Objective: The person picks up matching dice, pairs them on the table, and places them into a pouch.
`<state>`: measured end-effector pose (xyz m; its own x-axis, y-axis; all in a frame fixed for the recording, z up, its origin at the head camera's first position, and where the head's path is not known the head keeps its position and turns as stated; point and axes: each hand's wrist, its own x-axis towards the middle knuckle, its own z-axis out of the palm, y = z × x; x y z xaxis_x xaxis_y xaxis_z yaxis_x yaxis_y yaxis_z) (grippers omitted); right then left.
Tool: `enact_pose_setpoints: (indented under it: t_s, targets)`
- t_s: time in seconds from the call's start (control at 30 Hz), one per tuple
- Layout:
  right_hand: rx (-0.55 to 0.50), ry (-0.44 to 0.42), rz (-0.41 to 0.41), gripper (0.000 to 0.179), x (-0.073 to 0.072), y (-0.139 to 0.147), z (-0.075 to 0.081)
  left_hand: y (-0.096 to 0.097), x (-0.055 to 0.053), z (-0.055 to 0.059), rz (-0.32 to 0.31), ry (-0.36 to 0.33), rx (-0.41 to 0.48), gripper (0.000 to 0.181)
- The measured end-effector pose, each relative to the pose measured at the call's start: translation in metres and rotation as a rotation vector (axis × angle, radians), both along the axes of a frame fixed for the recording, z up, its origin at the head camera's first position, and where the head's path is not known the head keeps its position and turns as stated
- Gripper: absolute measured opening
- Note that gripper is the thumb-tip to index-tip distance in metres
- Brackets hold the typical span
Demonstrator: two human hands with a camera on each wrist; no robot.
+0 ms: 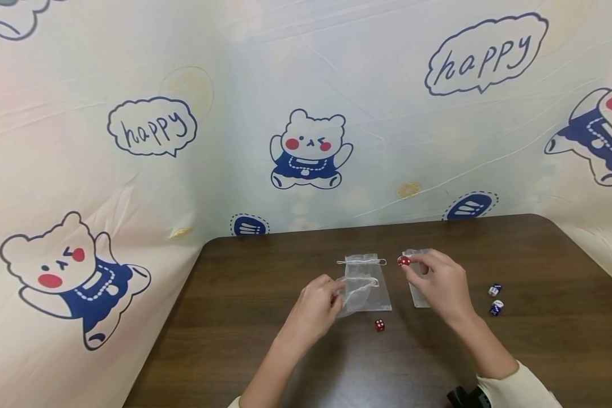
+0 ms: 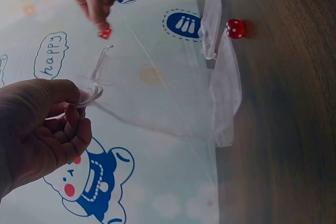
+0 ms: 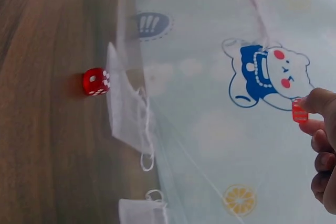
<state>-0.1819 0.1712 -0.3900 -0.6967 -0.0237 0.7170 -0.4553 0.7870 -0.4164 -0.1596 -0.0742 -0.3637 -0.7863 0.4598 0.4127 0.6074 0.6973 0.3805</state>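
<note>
In the head view my left hand [image 1: 313, 309] pinches a sheer white drawstring pouch [image 1: 354, 297] by its corded top edge. The left wrist view shows this pouch [image 2: 157, 98] hanging out from the fingertips, raised off the table. Between thumb and fingertips, my right hand [image 1: 443, 283] holds a red die [image 1: 404, 260] with white pips, up in the air and apart from the held pouch. Another red die [image 1: 379, 325] lies on the table in front of the pouches. Behind the held pouch, a second pouch [image 1: 374, 266] lies flat.
A third pouch [image 1: 418, 296] lies partly hidden beneath my right hand. To the right sit two blue-and-white dice [image 1: 495, 290] on the brown wooden table [image 1: 551, 351]. A printed cloth [image 1: 387, 68] hangs behind the table's far edge and along its sides.
</note>
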Motion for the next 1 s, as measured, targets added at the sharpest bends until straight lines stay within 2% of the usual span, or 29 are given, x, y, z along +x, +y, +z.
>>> enact_pose_setpoints:
  t_s: [0.23,0.43,0.6,0.67,0.77,0.9,1.0]
  targets:
    - [-0.066,0.126,0.047,0.022,0.004,-0.006,0.010,0.002,0.000,-0.003,-0.009,0.038,-0.020,0.019]
    - [-0.124,0.251,0.150,0.017,0.008,-0.017,0.015,0.004,0.002,-0.004,-0.014,0.024,-0.018,0.018]
    - [-0.140,0.347,0.221,0.039,0.009,-0.029,0.014,0.006,0.004,-0.005,-0.018,0.012,-0.025,0.020]
    - [-0.123,0.355,0.237,0.042,0.010,-0.034,0.012,0.007,0.004,-0.005,-0.014,0.004,-0.028,0.019]
    - [-0.084,0.323,0.275,0.041,0.011,-0.039,0.010,0.008,0.005,-0.005,-0.010,-0.010,-0.032,0.018]
    - [-0.034,0.297,0.341,0.038,0.011,-0.042,0.005,0.010,0.007,-0.005,-0.007,-0.026,-0.037,0.017]
    - [0.011,0.295,0.361,0.033,0.010,-0.043,0.002,0.010,0.008,-0.005,-0.005,-0.039,-0.035,0.018]
